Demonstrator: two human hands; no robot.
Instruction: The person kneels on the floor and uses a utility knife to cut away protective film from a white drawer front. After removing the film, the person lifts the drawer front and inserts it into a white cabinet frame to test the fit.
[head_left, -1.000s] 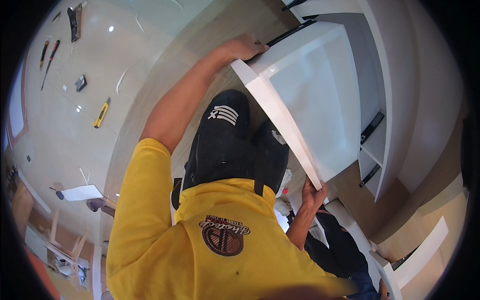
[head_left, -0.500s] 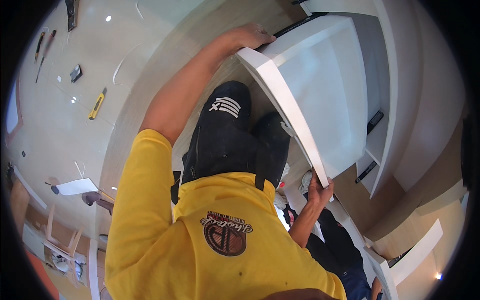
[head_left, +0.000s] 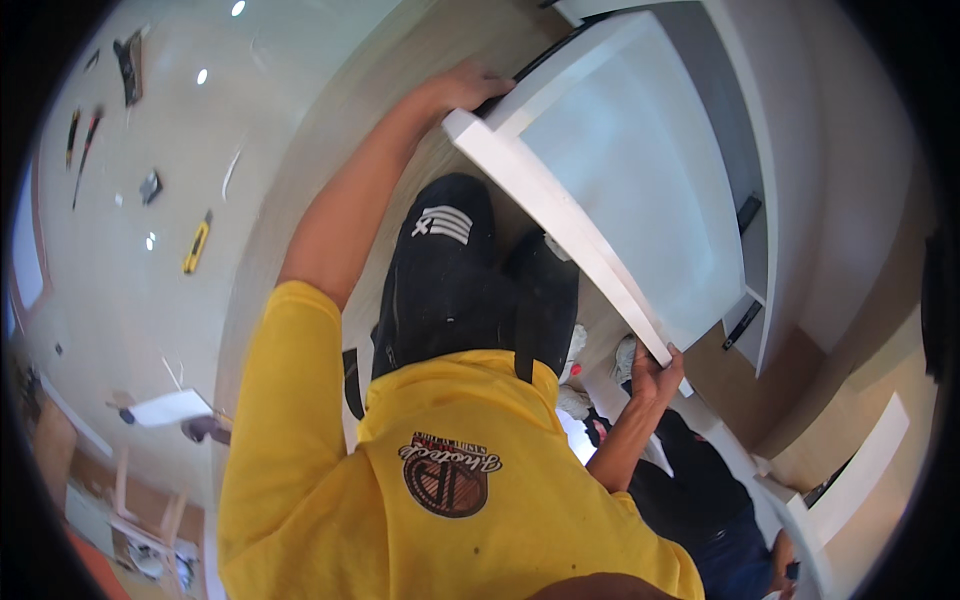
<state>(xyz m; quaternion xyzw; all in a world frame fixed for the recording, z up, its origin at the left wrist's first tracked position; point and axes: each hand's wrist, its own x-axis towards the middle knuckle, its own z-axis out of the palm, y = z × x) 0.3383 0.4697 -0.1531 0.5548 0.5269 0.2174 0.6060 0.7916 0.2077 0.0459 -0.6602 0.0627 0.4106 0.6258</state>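
Note:
A white drawer (head_left: 640, 180) with a thick front panel (head_left: 560, 212) stands partly out of a white cabinet (head_left: 738, 100), slanted across the view. My left hand (head_left: 462, 90) is closed at the drawer's far left side, beside the panel's end and a black slide rail (head_left: 545, 55); its fingertips are partly hidden. At the panel's near right end, my right hand (head_left: 652, 385) grips the edge from beneath, thumb and fingers around it. My knees are just left of the panel.
On the floor at left lie a yellow utility knife (head_left: 198, 246), a screwdriver (head_left: 87, 155) and a small dark piece (head_left: 150, 187). Black slides (head_left: 742, 325) show inside the cabinet. Another person in dark clothes (head_left: 700, 490) is at the lower right, close to my right arm.
The panel's far left end has come left and toward me, my left hand moving with it. Its right end has shifted slightly right with my right hand. The whole view has also shifted a little.

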